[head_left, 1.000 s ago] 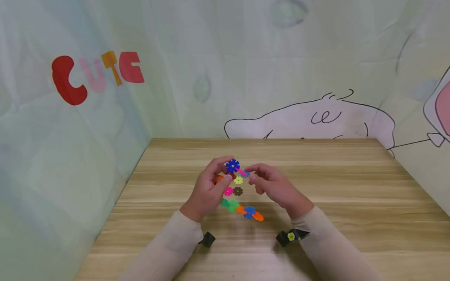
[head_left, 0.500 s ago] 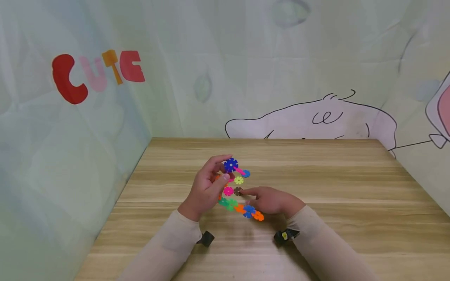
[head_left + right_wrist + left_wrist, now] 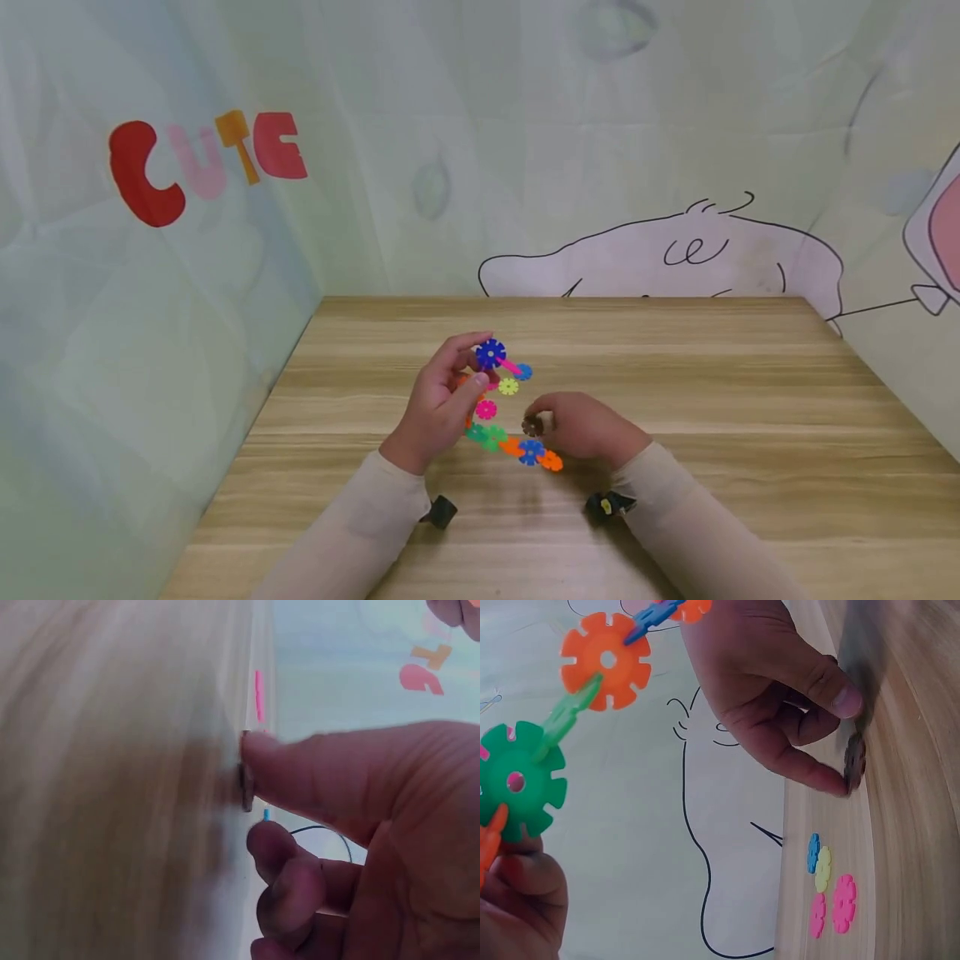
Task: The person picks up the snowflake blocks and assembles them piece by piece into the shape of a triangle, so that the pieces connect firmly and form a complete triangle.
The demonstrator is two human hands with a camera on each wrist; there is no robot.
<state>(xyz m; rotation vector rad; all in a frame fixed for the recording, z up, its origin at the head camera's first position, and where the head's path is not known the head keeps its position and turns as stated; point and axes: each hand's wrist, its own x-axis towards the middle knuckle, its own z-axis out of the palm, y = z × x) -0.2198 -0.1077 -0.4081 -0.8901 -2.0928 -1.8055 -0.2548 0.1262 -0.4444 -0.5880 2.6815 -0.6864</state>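
Observation:
My left hand (image 3: 438,400) grips a chain of interlocked plastic snowflake discs. At its upper end, in the head view, are a dark blue disc (image 3: 491,353) and a pink one. Its lower end runs through green discs (image 3: 492,437) to an orange disc (image 3: 552,461). The left wrist view shows the chain's green disc (image 3: 514,782) by the fingers. My right hand (image 3: 588,427) pinches a brown snowflake disc (image 3: 532,426) between thumb and finger, close to the tabletop. In the right wrist view the brown disc (image 3: 246,787) is seen edge-on and partly hidden.
Several loose snowflake discs lie on the wooden table (image 3: 712,400): a pink one (image 3: 486,409), a yellow one (image 3: 508,386), a light blue one (image 3: 523,372) and another pink one (image 3: 818,915). A printed cloth backdrop (image 3: 420,150) stands behind and left.
My right hand has come down from near the chain's upper end to the brown disc, then drawn it nearer and to the right. The left hand stays nearly still.

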